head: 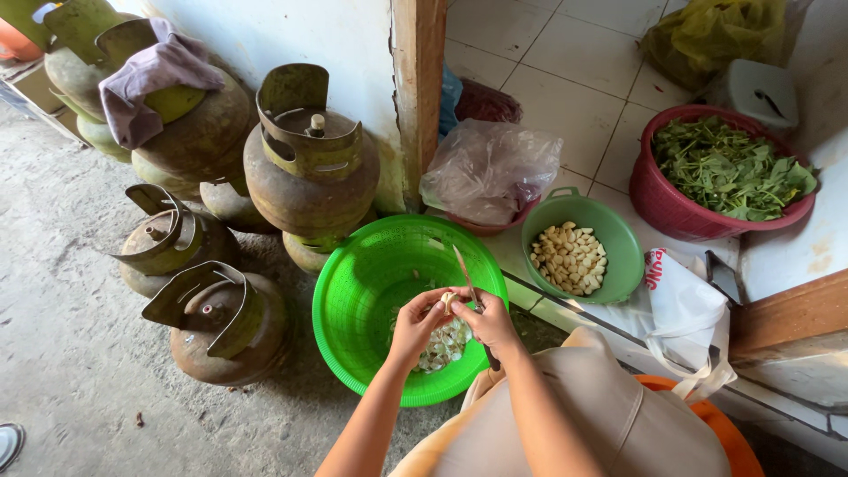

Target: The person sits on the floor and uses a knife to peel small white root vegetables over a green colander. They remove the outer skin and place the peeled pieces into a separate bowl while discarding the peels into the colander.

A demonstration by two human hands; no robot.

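Observation:
My left hand [415, 323] pinches a small pale garlic clove [450, 301] over a bright green plastic colander [353, 291]. My right hand [488, 320] grips a small knife [465, 274], its blade pointing up and away just above the clove. Garlic pieces and skins [444, 346] lie in the colander's bottom under my hands. To the right, a smaller green bowl [618, 256] holds several peeled garlic cloves [570, 257].
Several rusty green gas cylinders [309, 168] stand at the left, one draped with a purple cloth [150, 75]. A red basket of green leaves [720, 168], plastic bags [486, 168], a white bag [685, 309] and a tiled floor step lie to the right.

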